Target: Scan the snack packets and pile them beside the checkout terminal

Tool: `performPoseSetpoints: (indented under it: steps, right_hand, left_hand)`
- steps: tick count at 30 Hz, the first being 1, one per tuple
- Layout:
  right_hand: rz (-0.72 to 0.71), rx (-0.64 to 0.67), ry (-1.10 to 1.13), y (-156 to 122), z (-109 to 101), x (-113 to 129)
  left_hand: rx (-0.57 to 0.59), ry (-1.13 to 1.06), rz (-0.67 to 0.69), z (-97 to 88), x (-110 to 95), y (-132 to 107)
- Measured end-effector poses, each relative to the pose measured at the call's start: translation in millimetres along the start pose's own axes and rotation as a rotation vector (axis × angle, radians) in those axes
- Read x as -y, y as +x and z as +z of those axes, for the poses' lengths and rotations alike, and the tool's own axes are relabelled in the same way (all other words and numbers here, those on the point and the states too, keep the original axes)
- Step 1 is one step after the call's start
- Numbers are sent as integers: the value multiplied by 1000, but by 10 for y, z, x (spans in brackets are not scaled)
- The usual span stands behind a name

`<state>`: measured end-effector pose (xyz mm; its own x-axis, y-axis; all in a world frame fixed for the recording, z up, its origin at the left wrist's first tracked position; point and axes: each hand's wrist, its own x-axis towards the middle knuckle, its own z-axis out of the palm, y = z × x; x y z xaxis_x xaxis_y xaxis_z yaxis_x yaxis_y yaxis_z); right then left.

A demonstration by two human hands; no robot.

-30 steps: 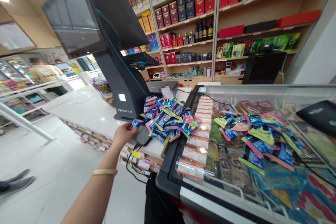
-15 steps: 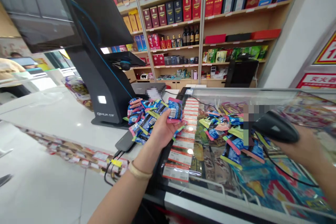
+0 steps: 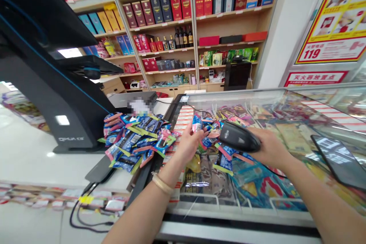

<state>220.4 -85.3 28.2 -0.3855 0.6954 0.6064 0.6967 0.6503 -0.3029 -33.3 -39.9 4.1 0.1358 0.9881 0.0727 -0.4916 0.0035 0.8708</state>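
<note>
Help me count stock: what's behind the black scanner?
Blue packets show around the scanner, left and below, lying on the glass; whatever it directly covers can't be seen.

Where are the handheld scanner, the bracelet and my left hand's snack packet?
Handheld scanner (image 3: 239,137): head view, on black housing.
Bracelet (image 3: 162,184): head view, on band.
Snack packet (image 3: 196,123): head view, on blue wrapper.

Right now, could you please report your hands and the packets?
Left hand holding one blue packet. Right hand gripping black scanner, partly blocking view of loose packets.
</note>
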Motion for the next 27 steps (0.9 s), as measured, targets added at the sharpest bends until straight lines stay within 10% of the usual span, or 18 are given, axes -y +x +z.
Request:
performPoseSetpoints:
  steps: [17,27]
  right_hand:
    - [13,61,23,-14,6,-3]
    - [153,-164,-240,-127,-148,-443]
  left_hand:
    - [40,408,149,-58,112,-19]
    - [46,1144,259,-264,207,-10]
